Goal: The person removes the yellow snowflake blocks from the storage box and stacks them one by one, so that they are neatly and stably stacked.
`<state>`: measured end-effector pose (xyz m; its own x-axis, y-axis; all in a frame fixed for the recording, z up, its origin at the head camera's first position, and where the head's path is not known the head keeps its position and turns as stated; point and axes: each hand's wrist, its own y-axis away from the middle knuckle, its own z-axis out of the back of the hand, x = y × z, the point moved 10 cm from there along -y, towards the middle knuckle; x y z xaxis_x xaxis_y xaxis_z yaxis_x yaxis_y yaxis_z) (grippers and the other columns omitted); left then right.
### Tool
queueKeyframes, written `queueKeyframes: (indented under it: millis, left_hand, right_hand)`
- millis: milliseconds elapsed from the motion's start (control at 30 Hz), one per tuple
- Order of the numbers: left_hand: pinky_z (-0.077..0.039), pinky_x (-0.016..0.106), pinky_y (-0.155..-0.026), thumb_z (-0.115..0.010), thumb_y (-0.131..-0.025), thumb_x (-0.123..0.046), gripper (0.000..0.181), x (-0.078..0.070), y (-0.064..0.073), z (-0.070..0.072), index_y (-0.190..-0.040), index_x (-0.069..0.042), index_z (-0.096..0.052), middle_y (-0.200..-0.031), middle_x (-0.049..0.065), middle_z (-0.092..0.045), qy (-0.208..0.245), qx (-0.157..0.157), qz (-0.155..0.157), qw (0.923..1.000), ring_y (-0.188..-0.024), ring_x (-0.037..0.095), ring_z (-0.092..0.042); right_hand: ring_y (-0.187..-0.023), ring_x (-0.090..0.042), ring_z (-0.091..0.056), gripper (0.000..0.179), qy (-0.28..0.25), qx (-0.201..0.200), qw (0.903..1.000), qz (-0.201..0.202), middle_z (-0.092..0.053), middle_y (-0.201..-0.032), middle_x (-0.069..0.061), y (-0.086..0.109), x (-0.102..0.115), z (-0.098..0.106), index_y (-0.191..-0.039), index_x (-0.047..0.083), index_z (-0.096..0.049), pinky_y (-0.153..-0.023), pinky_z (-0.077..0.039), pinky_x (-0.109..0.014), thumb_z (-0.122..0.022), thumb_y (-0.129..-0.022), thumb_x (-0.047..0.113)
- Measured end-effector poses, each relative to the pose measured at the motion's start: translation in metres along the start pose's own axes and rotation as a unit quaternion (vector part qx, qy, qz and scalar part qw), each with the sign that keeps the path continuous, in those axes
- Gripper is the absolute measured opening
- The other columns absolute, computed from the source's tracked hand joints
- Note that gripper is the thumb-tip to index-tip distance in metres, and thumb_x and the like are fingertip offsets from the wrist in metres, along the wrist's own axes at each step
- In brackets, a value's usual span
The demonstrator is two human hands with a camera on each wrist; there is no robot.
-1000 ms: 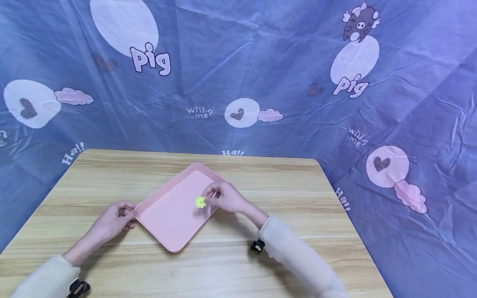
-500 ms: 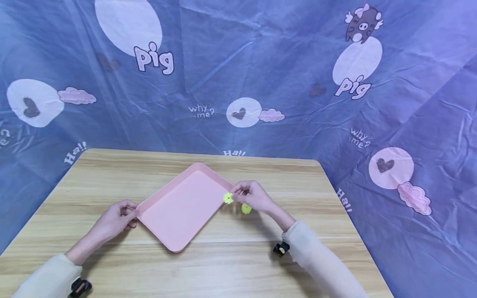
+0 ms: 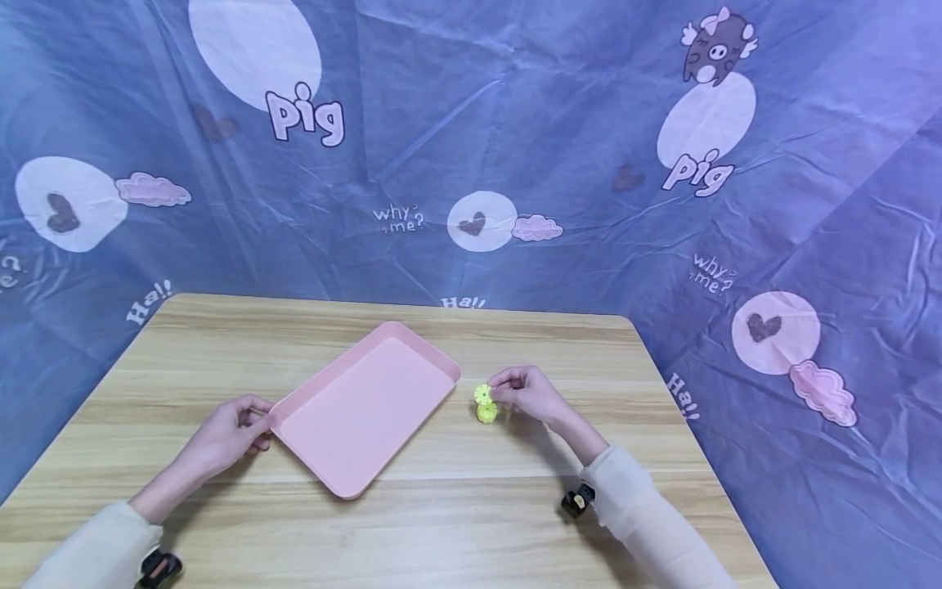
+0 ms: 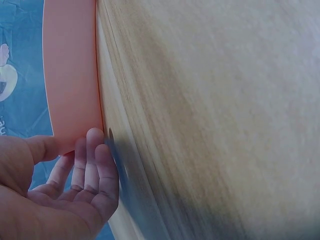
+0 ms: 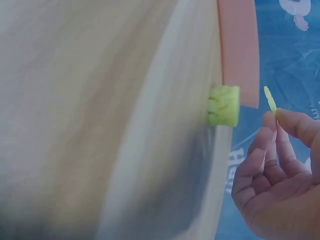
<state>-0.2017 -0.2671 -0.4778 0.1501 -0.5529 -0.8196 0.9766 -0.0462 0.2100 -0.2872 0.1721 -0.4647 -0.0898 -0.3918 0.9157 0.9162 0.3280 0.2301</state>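
At its left corner, the pink rectangular tray is held by my left hand, the thumb against the wall and fingers round the corner in the left wrist view. My right hand pinches a thin yellow-green disc with a notched, flower-like edge between thumb and fingertips. Just past the tray's right corner, a short stack of similar yellow-green discs stands on the table. The held disc is above this stack and overlaps it in the head view; the right wrist view shows it edge-on.
Wood-grain table lies under everything. Behind it and along the right hangs a blue printed curtain. A small black device sits at each wrist, below the pale sleeves.
My right hand has carried the disc from over the tray rightward to above the stack, bringing the stack into view. My left hand keeps its hold on the tray corner.
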Motion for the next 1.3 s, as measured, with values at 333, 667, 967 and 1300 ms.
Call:
queueKeyframes:
  millis: [333,667,967,1300]
  left_hand:
    - [-0.059,0.024,-0.062,-0.055,-0.109,-0.010,0.033,0.000,0.000,0.000,-0.128,0.017,-0.055,-0.091,0.012,-0.073,-0.001,0.000,-0.003,1.0000,-0.070,0.009,-0.068]
    - [-0.059,0.024,-0.062,-0.054,-0.109,-0.010,0.033,0.001,0.000,0.000,-0.128,0.017,-0.055,-0.091,0.010,-0.073,-0.002,-0.001,0.000,1.0000,-0.069,0.009,-0.067]
    - [-0.060,0.025,-0.062,-0.055,-0.108,-0.009,0.032,0.001,0.001,0.000,-0.128,0.016,-0.055,-0.090,0.008,-0.073,-0.001,-0.001,-0.003,1.0000,-0.070,0.009,-0.068]
    - [-0.060,0.025,-0.062,-0.055,-0.108,-0.009,0.032,-0.001,0.001,-0.001,-0.128,0.016,-0.055,-0.091,0.009,-0.073,-0.001,0.000,-0.001,1.0000,-0.070,0.010,-0.068]
  right_hand:
    - [-0.065,-0.011,-0.060,0.029,0.013,0.000,0.9997,-0.019,-0.074,-0.081,-0.005,0.004,-0.018,0.002,-0.117,-0.011,-0.069,-0.056,-0.047,-0.018,-0.074,-0.092,0.003]
    - [-0.064,-0.009,-0.056,0.028,0.014,0.005,0.9997,-0.018,-0.069,-0.078,0.000,0.006,-0.025,0.001,-0.116,-0.012,-0.068,-0.057,-0.047,-0.018,-0.073,-0.094,0.006]
    - [-0.063,-0.008,-0.055,0.027,0.019,-0.002,0.9997,-0.018,-0.067,-0.075,0.002,0.007,-0.028,0.001,-0.115,-0.011,-0.070,-0.057,-0.046,-0.018,-0.073,-0.094,0.006]
    - [-0.063,-0.007,-0.054,0.029,0.021,0.006,0.9997,-0.014,-0.070,-0.080,-0.001,0.006,-0.028,-0.002,-0.117,-0.014,-0.068,-0.058,-0.045,-0.018,-0.072,-0.095,0.004]
